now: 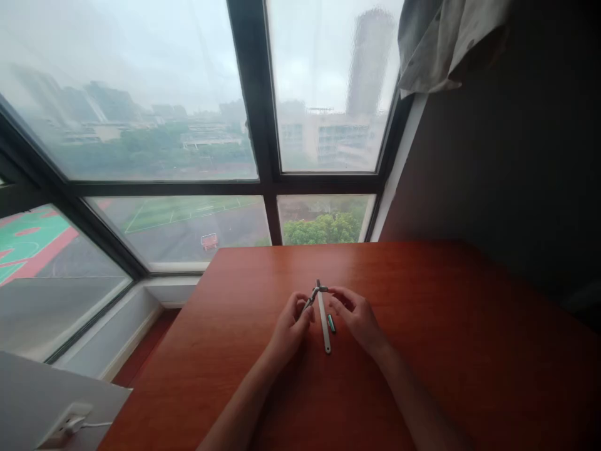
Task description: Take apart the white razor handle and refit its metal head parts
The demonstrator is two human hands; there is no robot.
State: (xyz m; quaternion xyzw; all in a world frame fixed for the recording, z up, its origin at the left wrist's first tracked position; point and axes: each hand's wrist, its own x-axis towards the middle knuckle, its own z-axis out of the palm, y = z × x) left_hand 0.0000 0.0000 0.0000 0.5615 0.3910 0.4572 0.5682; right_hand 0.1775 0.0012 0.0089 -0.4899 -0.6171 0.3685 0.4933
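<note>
Two hands: bare, above the middle of the table [263, 275], low in the centre of the frame.
Left hand [292, 324]: fingers curled in, thumb and fingers closed on the lower-left end of a slim metal tool [315, 292].
Right hand [360, 318]: half open, index fingertip at the tool's right end, thumb apart from it; whether that fingertip presses or only brushes, I cannot tell.
Metal tool: just below the frame's centre, bent at an angle, passing across the flat strip's upper end.
Flat strip [323, 321]: on the table between the hands, a hole at its near end.
Small tube [331, 323]: dark and teal, just right of the strip.
Likely handling: light, stiff, rather slick metal; the bend may swing if it is a joint.
Best hold: fingertips either side of the bend.
</note>
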